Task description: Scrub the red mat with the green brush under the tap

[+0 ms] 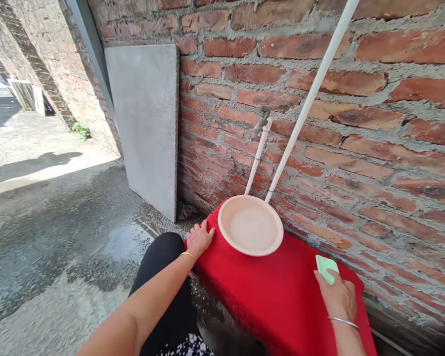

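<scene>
A round, pale pink plastic basin stands on a red cloth spread over a low ledge; nothing shows inside it. My left hand lies on the cloth's left edge, just left of the basin and apart from it, thumb spread from the fingers. Over the right part of the cloth, my right hand is closed around a flat, pale green rectangular block. The block's far end sticks out past my fingers, and its exact kind is unclear.
Behind the ledge rises a brick wall with a tap on a thin pipe and a long white pipe. A grey slab leans on the wall at left. The concrete floor is partly wet.
</scene>
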The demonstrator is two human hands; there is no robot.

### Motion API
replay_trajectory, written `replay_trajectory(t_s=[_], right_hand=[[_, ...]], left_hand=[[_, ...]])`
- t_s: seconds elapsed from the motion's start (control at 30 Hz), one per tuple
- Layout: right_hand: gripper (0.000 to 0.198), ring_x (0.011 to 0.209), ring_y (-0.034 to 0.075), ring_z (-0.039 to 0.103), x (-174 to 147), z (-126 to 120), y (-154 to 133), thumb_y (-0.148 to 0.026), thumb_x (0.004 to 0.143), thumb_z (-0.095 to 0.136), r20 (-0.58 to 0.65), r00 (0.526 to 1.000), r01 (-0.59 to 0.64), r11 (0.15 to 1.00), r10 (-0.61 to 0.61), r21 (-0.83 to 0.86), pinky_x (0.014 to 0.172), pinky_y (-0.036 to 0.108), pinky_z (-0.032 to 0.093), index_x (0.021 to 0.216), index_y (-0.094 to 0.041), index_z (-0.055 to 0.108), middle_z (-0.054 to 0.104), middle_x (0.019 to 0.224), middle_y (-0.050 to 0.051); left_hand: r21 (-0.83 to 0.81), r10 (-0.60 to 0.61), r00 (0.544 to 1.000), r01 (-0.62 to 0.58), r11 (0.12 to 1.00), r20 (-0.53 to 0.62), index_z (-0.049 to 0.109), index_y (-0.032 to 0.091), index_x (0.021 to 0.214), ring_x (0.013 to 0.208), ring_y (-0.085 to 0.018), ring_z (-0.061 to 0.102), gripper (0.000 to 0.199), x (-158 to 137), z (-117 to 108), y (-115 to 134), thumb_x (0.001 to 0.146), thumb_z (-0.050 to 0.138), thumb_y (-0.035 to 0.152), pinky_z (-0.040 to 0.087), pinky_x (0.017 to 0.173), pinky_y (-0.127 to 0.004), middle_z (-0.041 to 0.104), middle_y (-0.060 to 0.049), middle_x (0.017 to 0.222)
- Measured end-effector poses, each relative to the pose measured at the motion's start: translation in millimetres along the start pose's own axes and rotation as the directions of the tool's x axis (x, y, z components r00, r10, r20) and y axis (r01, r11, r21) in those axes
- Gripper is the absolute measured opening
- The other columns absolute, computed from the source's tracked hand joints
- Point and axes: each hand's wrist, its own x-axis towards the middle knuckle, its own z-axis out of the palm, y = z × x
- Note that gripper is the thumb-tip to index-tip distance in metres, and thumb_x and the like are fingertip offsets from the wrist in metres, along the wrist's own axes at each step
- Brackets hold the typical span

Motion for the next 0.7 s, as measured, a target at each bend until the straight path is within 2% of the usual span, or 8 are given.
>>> replay_trajectory(t_s=[0.13, 0.2, 0.3, 0.4, 0.47, 0.53, 0.6, 0.7], right_hand=[[0.056, 0.105, 0.028, 0.062, -14.8, 27.8, -99.5, -0.055, 0.089, 0.047, 0.153, 0.981, 0.115, 0.991, -0.123, 0.062, 0.091, 0.038, 0.051, 0.131, -0.022, 0.065, 0.060, 0.105, 0.011], [0.050, 0.104, 0.025, 0.062, -16.7, 34.1, -121.4, -0.052, 0.088, 0.051, 0.173, 0.971, 0.157, 0.985, -0.167, 0.071, 0.092, 0.035, 0.050, 0.127, -0.025, 0.067, 0.059, 0.105, 0.009], [0.049, 0.102, 0.026, 0.063, -8.4, 28.6, -92.8, -0.048, 0.086, 0.052, 0.144, 0.977, 0.151, 0.987, -0.157, 0.053, 0.095, 0.037, 0.050, 0.126, -0.024, 0.069, 0.058, 0.103, 0.008], [0.056, 0.094, 0.031, 0.064, 8.1, 10.2, -11.4, -0.054, 0.084, 0.049, 0.047, 0.998, 0.044, 0.998, -0.042, -0.035, 0.091, 0.045, 0.051, 0.124, -0.020, 0.070, 0.059, 0.092, 0.010], [0.062, 0.088, 0.035, 0.065, 19.0, -2.5, 39.8, -0.062, 0.085, 0.046, -0.037, 0.995, -0.100, 0.992, 0.098, -0.078, 0.082, 0.050, 0.052, 0.121, -0.020, 0.072, 0.059, 0.085, 0.012], [0.067, 0.088, 0.039, 0.065, 25.7, -9.5, 63.8, -0.067, 0.085, 0.042, -0.092, 0.981, -0.181, 0.980, 0.173, -0.085, 0.078, 0.052, 0.052, 0.121, -0.019, 0.072, 0.059, 0.081, 0.014], [0.068, 0.094, 0.039, 0.063, 26.2, -8.2, 51.4, -0.065, 0.084, 0.043, -0.090, 0.985, -0.155, 0.986, 0.149, -0.060, 0.083, 0.051, 0.052, 0.123, -0.016, 0.070, 0.060, 0.080, 0.014], [0.066, 0.105, 0.036, 0.061, 19.6, 4.8, -14.1, -0.056, 0.081, 0.050, -0.019, 1.000, -0.020, 1.000, 0.020, 0.022, 0.093, 0.046, 0.051, 0.126, -0.012, 0.068, 0.062, 0.086, 0.013]], left_hand=[[0.018, 0.008, 1.000, -0.008, 1.000, -0.006, 0.038, 0.024, 0.155, 0.122, -0.036, 0.057, 0.067, 0.6, 0.1, -2.0, 0.099, 0.029, 0.061, 0.040, 0.101, -0.049, 0.057, -0.018, 0.134], [0.015, 0.015, 1.000, -0.015, 1.000, -0.004, 0.038, 0.025, 0.155, 0.123, -0.036, 0.056, 0.067, 1.1, 0.0, -3.1, 0.099, 0.029, 0.061, 0.040, 0.101, -0.049, 0.056, -0.019, 0.136], [0.012, 0.015, 1.000, -0.015, 1.000, 0.008, 0.038, 0.025, 0.155, 0.124, -0.036, 0.056, 0.067, 1.4, 0.0, -3.4, 0.099, 0.029, 0.061, 0.039, 0.101, -0.050, 0.056, -0.019, 0.136], [0.016, 0.005, 1.000, -0.005, 1.000, 0.004, 0.038, 0.025, 0.155, 0.123, -0.036, 0.056, 0.067, -0.2, -0.1, -1.9, 0.099, 0.029, 0.061, 0.038, 0.102, -0.050, 0.057, -0.019, 0.135], [0.020, -0.001, 1.000, 0.001, 1.000, -0.009, 0.038, 0.025, 0.154, 0.123, -0.036, 0.055, 0.066, -1.8, -0.3, -0.7, 0.099, 0.028, 0.061, 0.038, 0.102, -0.049, 0.057, -0.018, 0.134], [0.024, -0.004, 1.000, 0.004, 1.000, -0.013, 0.038, 0.025, 0.154, 0.123, -0.036, 0.055, 0.066, -2.8, -0.2, -0.1, 0.099, 0.029, 0.061, 0.037, 0.102, -0.049, 0.057, -0.018, 0.134], [0.024, -0.002, 1.000, 0.002, 1.000, -0.007, 0.037, 0.025, 0.155, 0.123, -0.035, 0.055, 0.067, -2.6, 0.3, 0.0, 0.099, 0.030, 0.061, 0.037, 0.103, -0.049, 0.056, -0.017, 0.134], [0.018, 0.003, 1.000, -0.003, 1.000, 0.003, 0.036, 0.025, 0.155, 0.123, -0.036, 0.055, 0.067, -1.0, 0.1, 0.3, 0.099, 0.029, 0.061, 0.038, 0.103, -0.049, 0.056, -0.018, 0.136]])
